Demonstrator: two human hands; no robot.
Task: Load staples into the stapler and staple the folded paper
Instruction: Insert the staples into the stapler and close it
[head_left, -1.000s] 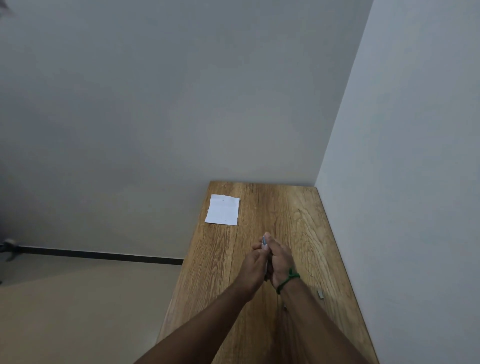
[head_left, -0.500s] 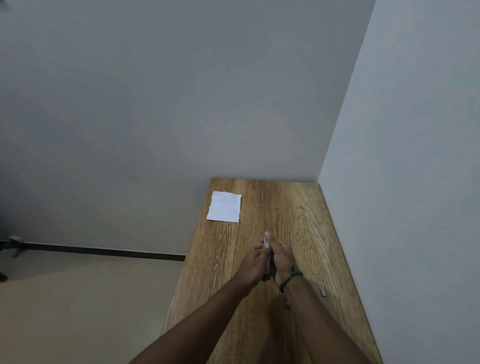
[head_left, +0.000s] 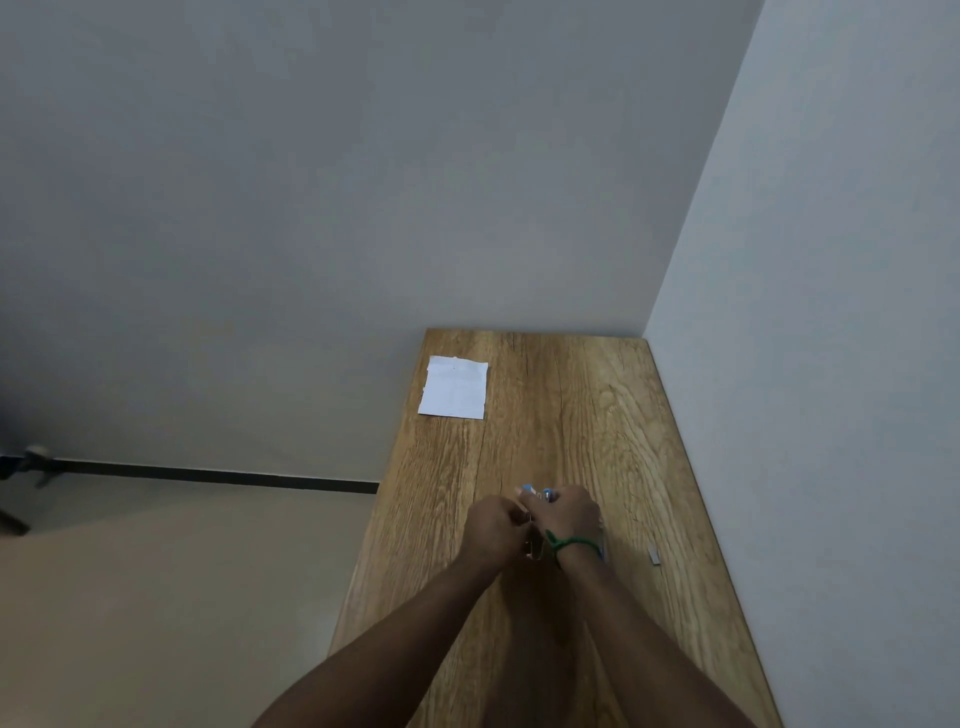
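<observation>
Narrow wood-grain table (head_left: 571, 415) jammed into a corner, plain grey walls on two sides, floor dropping away on the left. Both hands are bunched together over the middle of it with the stapler (head_left: 535, 492) squeezed between them. The right hand (head_left: 569, 519) has its fingers wrapped over the body, and the blue tip pokes out just past the fingertips. The left hand (head_left: 493, 530) has its fingers curled in tight against the stapler's left side, pinching at the metal part below the knuckles. Whether there are staples in that pinch I honestly can't tell, it's too small and hidden.

Handling-wise, my guess is a small stapler: light, rigid, plastic over metal. A firm wrap round the body is the place to grip. I'd keep fingertips off the sprung tray, since those snap. Staple strips are the fiddly bit, brittle if squeezed mid-length, so hold them by the long sides.

Around it, what looks like a little grey staple strip (head_left: 654, 555) lies on the table well to the right of the right hand's fingers. The folded paper (head_left: 454, 387) sits flat far beyond the fingertips, off to the left by the table's edge. It's thin and floppy and will probably slide on that surface. Nothing lies between the fingers and it. There's a green band (head_left: 569, 544) on the right wrist.
</observation>
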